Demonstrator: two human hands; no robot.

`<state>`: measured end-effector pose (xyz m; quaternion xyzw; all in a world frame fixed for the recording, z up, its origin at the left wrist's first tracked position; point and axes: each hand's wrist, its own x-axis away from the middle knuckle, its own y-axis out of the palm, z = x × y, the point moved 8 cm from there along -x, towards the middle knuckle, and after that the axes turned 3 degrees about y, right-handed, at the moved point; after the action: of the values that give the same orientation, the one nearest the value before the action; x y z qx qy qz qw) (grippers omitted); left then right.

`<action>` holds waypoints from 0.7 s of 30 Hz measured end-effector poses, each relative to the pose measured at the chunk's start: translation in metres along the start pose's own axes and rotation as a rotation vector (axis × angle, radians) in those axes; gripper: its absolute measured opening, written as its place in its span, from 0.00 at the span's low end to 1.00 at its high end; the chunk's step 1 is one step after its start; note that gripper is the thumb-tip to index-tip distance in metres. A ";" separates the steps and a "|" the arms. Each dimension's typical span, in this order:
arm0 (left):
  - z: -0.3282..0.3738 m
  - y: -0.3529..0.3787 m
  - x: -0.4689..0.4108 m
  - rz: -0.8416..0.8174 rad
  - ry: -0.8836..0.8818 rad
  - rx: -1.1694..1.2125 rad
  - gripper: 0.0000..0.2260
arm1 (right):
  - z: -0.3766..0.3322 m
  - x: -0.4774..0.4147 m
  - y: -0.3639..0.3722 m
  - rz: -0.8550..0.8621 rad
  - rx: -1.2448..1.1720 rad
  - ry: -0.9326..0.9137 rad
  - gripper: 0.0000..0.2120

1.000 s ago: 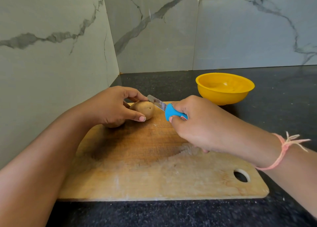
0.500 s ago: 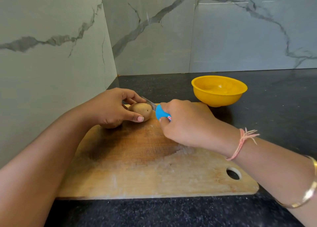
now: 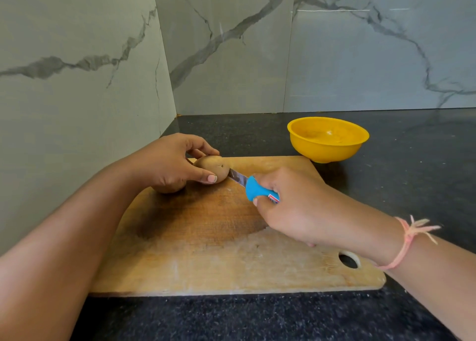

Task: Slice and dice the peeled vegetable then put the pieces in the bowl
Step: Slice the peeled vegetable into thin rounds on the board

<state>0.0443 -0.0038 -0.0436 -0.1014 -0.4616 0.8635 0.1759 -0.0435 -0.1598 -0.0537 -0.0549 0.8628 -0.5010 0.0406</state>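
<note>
Potato held on cutting board, knife blade set against it.

The potato (image 3: 213, 169) is pinned at the board's (image 3: 206, 258) far left corner by the left hand (image 3: 170, 165), fingers curled around it. The knife (image 3: 253, 186) is gripped by its blue handle in the closed right hand (image 3: 291, 206). A yellow bowl (image 3: 327, 139) is placed just beyond the board on the dark counter (image 3: 412, 165), unobstructed. Since the earlier frame, the knife has been drawn back rightward.
</note>
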 end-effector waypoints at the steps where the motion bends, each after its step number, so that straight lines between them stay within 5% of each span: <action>1: 0.001 0.000 0.001 0.004 0.008 -0.004 0.17 | 0.000 0.004 0.000 -0.002 0.024 -0.001 0.22; 10: 0.002 -0.002 0.004 0.016 0.013 0.020 0.17 | -0.017 -0.021 0.008 0.060 0.139 -0.054 0.14; 21: -0.003 -0.002 0.004 0.026 -0.034 0.025 0.18 | 0.003 0.029 -0.021 0.158 0.207 -0.126 0.22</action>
<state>0.0417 0.0010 -0.0441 -0.0904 -0.4522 0.8731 0.1581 -0.0707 -0.1768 -0.0374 -0.0136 0.8039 -0.5780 0.1394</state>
